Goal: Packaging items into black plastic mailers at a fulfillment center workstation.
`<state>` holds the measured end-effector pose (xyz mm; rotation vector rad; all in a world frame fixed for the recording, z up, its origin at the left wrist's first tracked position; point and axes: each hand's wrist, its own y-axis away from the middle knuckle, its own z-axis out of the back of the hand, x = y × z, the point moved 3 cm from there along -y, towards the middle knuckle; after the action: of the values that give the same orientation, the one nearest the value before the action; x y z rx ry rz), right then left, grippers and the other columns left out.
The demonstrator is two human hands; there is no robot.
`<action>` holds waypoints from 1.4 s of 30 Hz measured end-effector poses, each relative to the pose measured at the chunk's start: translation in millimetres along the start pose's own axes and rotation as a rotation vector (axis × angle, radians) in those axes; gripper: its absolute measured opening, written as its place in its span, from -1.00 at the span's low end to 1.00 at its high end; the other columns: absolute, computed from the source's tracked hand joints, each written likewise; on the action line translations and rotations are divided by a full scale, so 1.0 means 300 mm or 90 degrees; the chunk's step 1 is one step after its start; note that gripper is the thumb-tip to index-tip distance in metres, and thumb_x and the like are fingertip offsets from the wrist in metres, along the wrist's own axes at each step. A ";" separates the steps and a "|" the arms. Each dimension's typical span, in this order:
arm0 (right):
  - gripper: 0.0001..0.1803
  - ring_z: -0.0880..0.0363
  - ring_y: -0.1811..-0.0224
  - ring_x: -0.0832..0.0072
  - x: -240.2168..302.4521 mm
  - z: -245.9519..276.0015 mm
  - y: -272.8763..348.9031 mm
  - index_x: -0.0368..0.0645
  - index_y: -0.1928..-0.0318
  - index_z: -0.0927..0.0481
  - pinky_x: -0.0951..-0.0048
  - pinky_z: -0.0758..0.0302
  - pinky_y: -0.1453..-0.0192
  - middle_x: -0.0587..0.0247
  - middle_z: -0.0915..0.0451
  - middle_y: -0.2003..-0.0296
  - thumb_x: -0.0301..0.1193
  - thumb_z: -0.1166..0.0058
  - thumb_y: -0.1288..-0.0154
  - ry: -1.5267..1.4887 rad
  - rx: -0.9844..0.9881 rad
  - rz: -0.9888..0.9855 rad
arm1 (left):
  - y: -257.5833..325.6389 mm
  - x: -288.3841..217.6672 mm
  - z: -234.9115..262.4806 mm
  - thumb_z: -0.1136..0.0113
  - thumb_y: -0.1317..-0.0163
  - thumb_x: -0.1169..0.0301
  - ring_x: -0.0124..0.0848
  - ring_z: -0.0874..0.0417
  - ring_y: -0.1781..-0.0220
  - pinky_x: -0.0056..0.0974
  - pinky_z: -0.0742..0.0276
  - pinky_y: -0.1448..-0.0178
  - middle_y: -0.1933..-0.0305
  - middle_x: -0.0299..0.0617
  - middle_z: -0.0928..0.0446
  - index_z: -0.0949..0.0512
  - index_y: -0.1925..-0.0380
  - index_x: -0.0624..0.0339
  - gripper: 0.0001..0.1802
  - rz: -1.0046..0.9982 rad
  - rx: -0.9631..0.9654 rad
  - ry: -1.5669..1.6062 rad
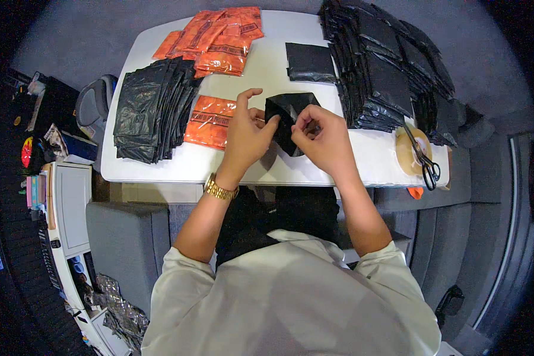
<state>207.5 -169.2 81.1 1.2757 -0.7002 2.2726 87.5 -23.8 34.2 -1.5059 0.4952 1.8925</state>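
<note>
Between my hands, above the near middle of the white table, is a black plastic bag (289, 127), its upper part bulging and creased. My left hand (250, 133) grips the bag's left edge with the thumb and lower fingers, while the index finger sticks out, bent at the tip. My right hand (323, 133) pinches the bag's right side between thumb and fingertips. Just left of my left hand, a flat orange packet (206, 121) in clear plastic lies on the table. A single flat black packet (310, 62) rests beyond the bag.
Overlapping stacks of black packets (385, 71) cover the table's right side. Another black pile (154, 110) lies left, with orange packets (219, 38) behind it. Black-handled scissors (421, 154) lie across a tape roll (406, 155) near the right edge of the white table (267, 172).
</note>
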 end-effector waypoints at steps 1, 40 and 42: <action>-0.89 -0.71 0.43 0.45 0.025 -0.002 0.006 -0.27 0.34 -0.63 0.41 -0.62 0.30 0.14 -0.68 0.41 -0.55 -0.33 -0.21 0.009 0.007 0.017 | -0.018 0.006 0.001 -0.41 -0.18 0.57 -0.39 -0.58 0.51 -0.19 -0.53 0.30 0.39 -0.16 -0.61 -0.35 -0.37 0.19 -0.26 0.033 0.027 -0.011; -0.83 -0.70 0.39 0.09 -0.031 -0.021 -0.064 -0.24 0.36 -0.60 0.11 -0.64 0.23 0.05 -0.63 0.40 -0.45 -0.34 -0.16 0.164 -0.054 0.084 | 0.015 -0.096 0.172 -0.28 -0.21 0.43 -0.07 -0.71 -0.28 0.05 -0.51 -0.53 -0.03 0.03 -0.75 -0.75 0.11 0.23 -0.74 -0.149 0.287 -0.159; -0.83 -0.71 0.39 0.09 -0.038 -0.040 -0.060 -0.25 0.36 -0.60 0.10 -0.64 0.22 0.04 -0.63 0.39 -0.45 -0.34 -0.16 0.167 -0.014 0.073 | -0.063 -0.126 0.251 -0.31 -0.20 0.47 -0.06 -0.68 -0.28 -0.05 -0.61 -0.40 -0.07 0.04 -0.73 -0.74 0.06 0.26 -0.70 -0.090 0.213 -0.247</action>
<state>215.8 -149.3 69.7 0.9245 -0.7161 2.4575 51.7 29.0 92.4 -0.9083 0.4806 1.8240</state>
